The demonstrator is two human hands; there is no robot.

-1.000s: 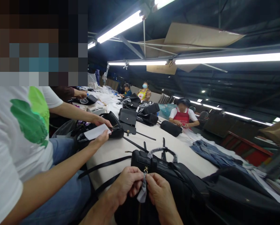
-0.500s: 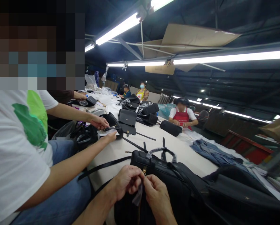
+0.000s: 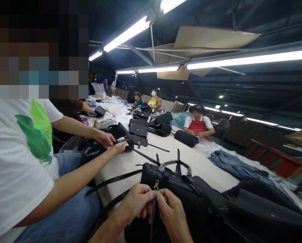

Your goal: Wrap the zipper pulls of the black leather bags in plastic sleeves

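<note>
A black bag point(image 3: 171, 184) lies in front of me, its top handle point(image 3: 187, 166) wrapped in clear film. From its front hangs a gold zipper pull point(image 3: 156, 185) with a dark pull strip and a piece of clear plastic film point(image 3: 153, 214) around or along it. My left hand point(image 3: 138, 202) is closed, pinching the top of the strip just below the gold hardware. Right beside it, my right hand point(image 3: 172, 206) pinches the same spot, thumb and fingertips together. Fingertips hide the exact hold. Below the hands the film hangs down over the bag.
At my left, a co-worker's hands point(image 3: 110, 141) work on another black bag point(image 3: 121, 130). More black bags point(image 3: 138, 128) lie along the white table point(image 3: 163, 145). Black straps stretch across it. Blue denim cloth point(image 3: 231, 165) lies at the right. A person in a red apron point(image 3: 199, 125) sits opposite.
The film below my fingers hangs narrower and straighter than before. My right hand has shifted slightly, both hands still pinching at the pull. The co-worker's hands have moved a little on their bag.
</note>
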